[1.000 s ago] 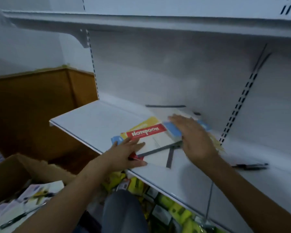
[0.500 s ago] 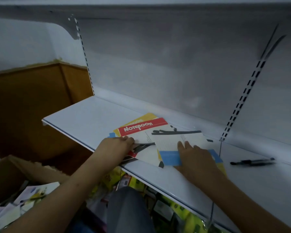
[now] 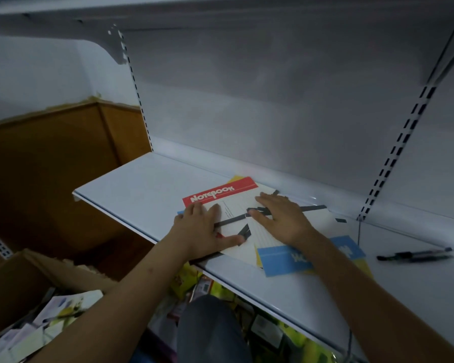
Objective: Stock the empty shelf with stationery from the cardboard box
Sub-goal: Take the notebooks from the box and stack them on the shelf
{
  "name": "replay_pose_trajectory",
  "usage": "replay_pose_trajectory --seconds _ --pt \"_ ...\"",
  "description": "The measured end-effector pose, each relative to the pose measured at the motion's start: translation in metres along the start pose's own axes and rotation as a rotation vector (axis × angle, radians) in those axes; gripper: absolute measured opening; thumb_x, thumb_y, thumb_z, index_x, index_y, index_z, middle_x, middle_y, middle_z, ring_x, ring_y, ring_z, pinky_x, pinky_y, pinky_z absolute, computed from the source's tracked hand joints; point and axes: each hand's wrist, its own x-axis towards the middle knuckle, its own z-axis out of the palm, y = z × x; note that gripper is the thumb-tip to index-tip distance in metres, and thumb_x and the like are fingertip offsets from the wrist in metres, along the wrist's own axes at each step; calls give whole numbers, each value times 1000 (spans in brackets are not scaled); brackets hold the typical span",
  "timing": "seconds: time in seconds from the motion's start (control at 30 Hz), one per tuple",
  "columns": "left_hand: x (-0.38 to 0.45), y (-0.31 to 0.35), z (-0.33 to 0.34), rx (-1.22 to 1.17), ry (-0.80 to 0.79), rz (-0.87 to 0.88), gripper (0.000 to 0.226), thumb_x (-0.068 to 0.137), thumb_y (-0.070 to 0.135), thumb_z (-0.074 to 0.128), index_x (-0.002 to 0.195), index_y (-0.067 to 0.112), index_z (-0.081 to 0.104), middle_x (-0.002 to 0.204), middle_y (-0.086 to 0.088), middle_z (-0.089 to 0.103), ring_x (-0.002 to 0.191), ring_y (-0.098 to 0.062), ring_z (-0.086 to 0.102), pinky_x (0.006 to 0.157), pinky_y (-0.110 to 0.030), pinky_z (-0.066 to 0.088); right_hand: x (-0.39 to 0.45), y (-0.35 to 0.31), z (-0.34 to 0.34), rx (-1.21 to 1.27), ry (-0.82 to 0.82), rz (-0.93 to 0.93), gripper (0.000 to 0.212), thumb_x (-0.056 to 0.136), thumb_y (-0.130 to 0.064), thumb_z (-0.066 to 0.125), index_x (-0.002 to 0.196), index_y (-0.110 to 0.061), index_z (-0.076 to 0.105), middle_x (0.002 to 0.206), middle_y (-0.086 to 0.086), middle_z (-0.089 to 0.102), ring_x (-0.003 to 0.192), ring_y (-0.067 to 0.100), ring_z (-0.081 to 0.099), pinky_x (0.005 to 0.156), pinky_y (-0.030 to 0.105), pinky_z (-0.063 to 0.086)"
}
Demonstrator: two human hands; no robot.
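Observation:
A small pile of notebooks lies flat on the white shelf (image 3: 142, 187). The top one on the left has a red band reading NOTEBOOK (image 3: 218, 192); a second white notebook (image 3: 317, 224) overlaps it, and one with a blue band (image 3: 281, 260) sticks out toward the shelf's front edge. My left hand (image 3: 205, 231) rests flat on the left of the pile, fingers straight. My right hand (image 3: 283, 218) presses flat on the white notebook. The cardboard box (image 3: 16, 279) stands at lower left with papers and a pen inside.
A black pen (image 3: 417, 255) lies on the shelf to the right of the pile. An upper shelf (image 3: 220, 11) hangs overhead. Slotted uprights (image 3: 399, 150) run up the back panel. Yellow-green packets (image 3: 273, 328) fill the shelf below. A brown wooden panel (image 3: 50, 158) stands at left.
Both hands have slid the notebooks further back on the shelf. My right hand moved from the blue-banded notebook up onto the white one; the left shifted up toward the red band.

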Motion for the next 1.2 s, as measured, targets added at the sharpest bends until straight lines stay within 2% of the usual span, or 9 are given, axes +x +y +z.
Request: replay_pose_trajectory --seconds 0.17,0.27,0.37,0.53,0.7,0.87,1.0,1.1,1.2 --pt "14 21 2 54 -133 -64 120 68 94 37 156 19 4 164 -12 -4 150 -40 -7 116 -66 12 13 25 5 44 98 59 49 96 -56 41 125 -19 54 123 -1 57 114 20 51 96 35 43" --pt "17 18 -14 78 -178 32 91 84 71 51 150 16 22 155 -18 26 142 -43 25 109 -56 36 14 41 7 101 229 56 34 95 -47 49 108 -18 63 98 -2 61 99 24 57 85 33 42" --pt "19 20 -25 214 13 51 49 94 35 57 136 13 44 131 -11 57 115 -28 58 93 -37 52 11 44 7 104 330 157 36 98 -35 51 121 -11 64 114 7 65 108 28 57 96 37 43" --pt "25 13 -14 347 245 -65 26 100 29 49 123 19 56 115 -2 67 100 -21 67 81 -33 52 12 41 7 176 345 86 32 99 -34 47 118 -15 64 109 4 68 104 24 60 96 41 46" --pt "9 -20 -50 258 409 -131 37 93 33 62 127 28 49 105 1 67 85 -22 67 70 -33 53 3 23 -15 464 485 82 32 102 -32 43 112 -13 67 112 4 69 104 21 62 97 38 48" --pt "-24 2 -76 277 462 6 63 96 31 56 152 24 27 148 -3 46 123 -26 55 85 -40 55 -1 -12 -48 1520 -15 231 75 90 -69 39 127 -7 55 120 16 67 105 30 68 97 46 50" --pt "-39 52 -50 340 370 207 68 96 17 56 154 17 19 160 -8 24 142 -30 32 94 -43 49 -14 -6 -67 1678 -83 350 28 93 -33 58 98 -7 67 90 14 74 81 26 72 77 38 59" --pt "-34 57 -25 195 305 231 69 99 21 49 157 22 11 161 -6 20 141 -30 33 98 -41 46 -27 20 -73 1482 -15 428 16 91 -5 53 103 -3 64 88 12 70 74 23 70 71 33 58" --pt "-23 56 -21 -491 358 -22 77 94 29 62 155 16 18 153 -14 33 131 -30 45 100 -46 48 -55 47 -79 1501 101 440 16 90 0 47 95 -2 63 87 12 69 72 24 70 66 33 58"
